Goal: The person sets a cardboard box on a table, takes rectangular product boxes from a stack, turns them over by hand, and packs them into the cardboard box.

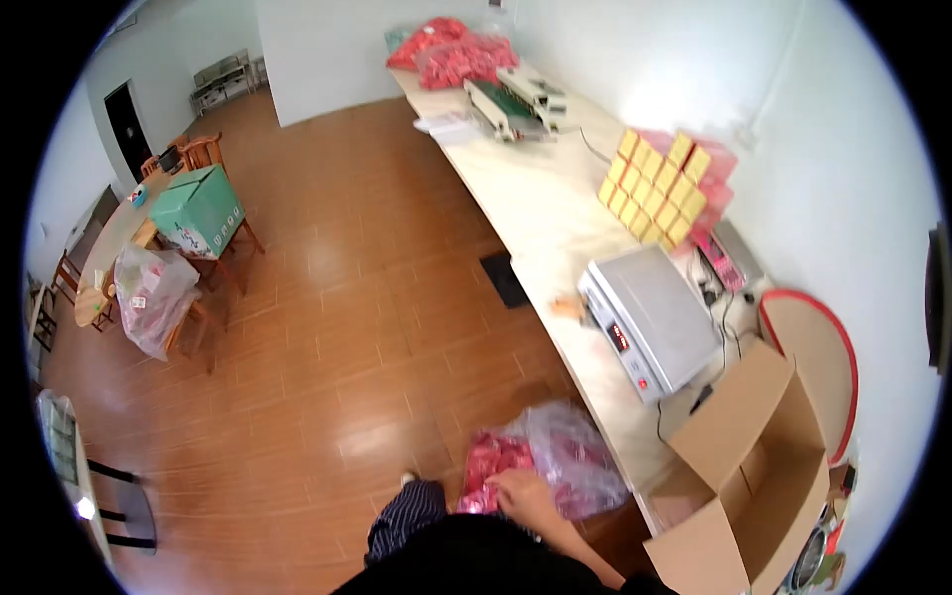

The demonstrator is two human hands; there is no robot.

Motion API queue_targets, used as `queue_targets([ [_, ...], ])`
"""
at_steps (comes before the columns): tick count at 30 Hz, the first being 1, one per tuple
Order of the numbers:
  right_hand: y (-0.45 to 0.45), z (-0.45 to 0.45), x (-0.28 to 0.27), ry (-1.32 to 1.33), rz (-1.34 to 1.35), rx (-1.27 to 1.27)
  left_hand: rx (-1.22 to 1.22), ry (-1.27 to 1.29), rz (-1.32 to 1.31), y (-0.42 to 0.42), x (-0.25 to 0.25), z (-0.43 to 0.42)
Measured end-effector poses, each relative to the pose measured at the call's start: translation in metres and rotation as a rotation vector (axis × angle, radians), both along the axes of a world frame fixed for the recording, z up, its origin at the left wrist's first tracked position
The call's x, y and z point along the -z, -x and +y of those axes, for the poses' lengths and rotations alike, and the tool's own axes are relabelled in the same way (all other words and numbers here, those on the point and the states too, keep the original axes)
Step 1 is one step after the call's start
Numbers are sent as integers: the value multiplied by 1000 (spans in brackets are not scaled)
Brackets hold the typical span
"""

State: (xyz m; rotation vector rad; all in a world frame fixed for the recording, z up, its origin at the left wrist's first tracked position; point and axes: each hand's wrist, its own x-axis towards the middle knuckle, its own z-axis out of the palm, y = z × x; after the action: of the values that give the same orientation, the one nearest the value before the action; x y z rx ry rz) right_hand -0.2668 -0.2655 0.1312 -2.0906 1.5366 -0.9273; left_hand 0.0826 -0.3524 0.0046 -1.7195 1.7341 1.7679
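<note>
My right hand (528, 498) reaches down from the lower right over a clear plastic bag (567, 436) on the floor beside the table. Inside the bag are many shiny red and pink packets (501, 454). My fingers touch or hover just above these packets; the fingertips blend into them, so their grip is not clear. My left hand is out of view. Close by on the table edge stands an open cardboard box (739, 446), flaps spread.
On the long table (516, 208) sit a grey digital scale (659, 312), stacked yellow boxes (654, 188), a pink calculator (722, 263), a green-and-white machine (506, 109) and red bags (466, 59). Across the floor, a green carton (198, 210) and a plastic bag (154, 297) rest on chairs.
</note>
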Motion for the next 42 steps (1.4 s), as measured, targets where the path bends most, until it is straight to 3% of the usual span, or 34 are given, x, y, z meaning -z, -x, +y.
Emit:
queue_targets([
  [7,-105,-119,2,-36,64,-324,-81,31,53,-72,-6,-99],
  [18,-131,-192,10,51,42,-350,-131,36,85,-79,-19,-220],
  [23,-103,-216,30,10,15,-155,-89,-13,63,-48,-8,-266],
  [30,-21,-304,50,-103,112,-67,-33,-83,-61,5,5,-350],
  [38,86,-401,-4,78,109,119,48,-43,-63,70,-22,-420],
  [42,109,-407,1,139,162,206,115,-25,-31,118,-28,-464],
])
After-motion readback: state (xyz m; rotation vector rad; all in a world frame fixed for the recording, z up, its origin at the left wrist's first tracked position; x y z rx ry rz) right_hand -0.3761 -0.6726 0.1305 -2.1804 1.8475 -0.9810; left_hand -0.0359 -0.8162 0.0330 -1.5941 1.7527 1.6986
